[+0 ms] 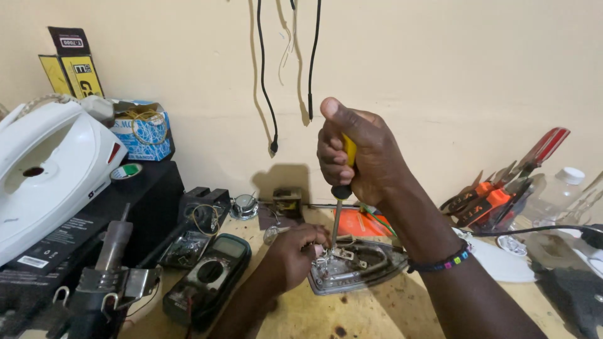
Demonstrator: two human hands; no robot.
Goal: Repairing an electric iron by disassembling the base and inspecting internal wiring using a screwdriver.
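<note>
The right hand is wrapped in a fist around the yellow-and-black handle of a screwdriver, thumb pointing up, the shaft held nearly upright with its tip down on the metal iron base. The left hand is curled at the base's near left end, fingers pressed against the small metal parts there; whether it pinches anything is hidden by the fingers. The base lies flat on the wooden bench, about mid-picture, its pointed end toward the right wrist, which wears a beaded bracelet.

Just left of the left forearm sits a dark green multimeter, close enough to crowd that side. Farther left a heat gun leans against a black box, with a white iron shell on top. Behind the base, near the wall, stand small electrical parts. To the right, orange-handled pliers lie well apart. Bare bench shows in front of the base.
</note>
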